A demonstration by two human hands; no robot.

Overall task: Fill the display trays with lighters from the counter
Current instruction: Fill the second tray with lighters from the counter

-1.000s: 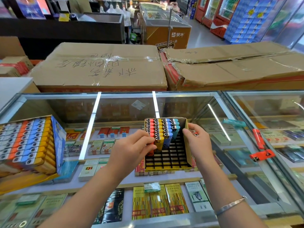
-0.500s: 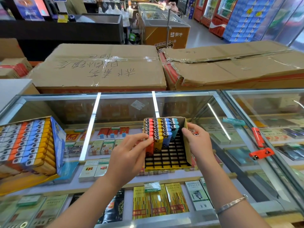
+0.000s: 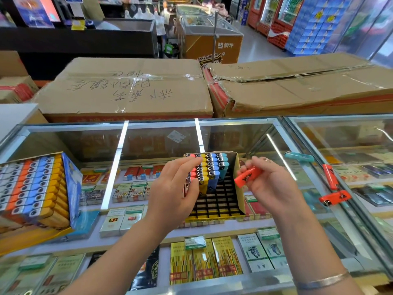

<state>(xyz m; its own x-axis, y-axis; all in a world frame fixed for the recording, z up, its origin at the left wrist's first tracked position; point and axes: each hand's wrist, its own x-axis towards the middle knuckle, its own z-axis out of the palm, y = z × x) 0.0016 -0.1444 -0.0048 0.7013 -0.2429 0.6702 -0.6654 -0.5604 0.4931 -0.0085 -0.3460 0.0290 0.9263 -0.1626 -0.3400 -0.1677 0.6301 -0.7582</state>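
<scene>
— What's going on at the glass counter (image 3: 265, 133)?

— A person is stocking a cardboard display tray (image 3: 236, 179) that stands near the middle of the countertop. Its far rows hold upright lighters (image 3: 209, 169) in red, yellow, blue and teal columns; the near cells of the black grid show bare.

— And the hands?

— The right hand (image 3: 269, 184) has its fingers curled around an orange lighter (image 3: 247, 176), held tilted just beside the tray's right wall, above the counter. The left hand (image 3: 177, 188) is at the tray's left side, fingers loosely spread and lightly bent, the fingertips touching the tops of the red and yellow columns. I cannot tell whether it pinches any of them.

— Any more stock on the counter?

— Yes. Toward the right edge lie three loose lighters: a teal lighter (image 3: 298, 156) farthest back, then a red lighter (image 3: 329, 176), then another orange one (image 3: 335, 198) nearest. At the left edge a full tray (image 3: 34, 190) sits tilted, packed in white, orange, blue and yellow rows.

— Beyond the counter?

— Two big taped cardboard boxes (image 3: 127, 88) stand against its far edge. A silver bangle (image 3: 323, 281) rings the right wrist.
</scene>
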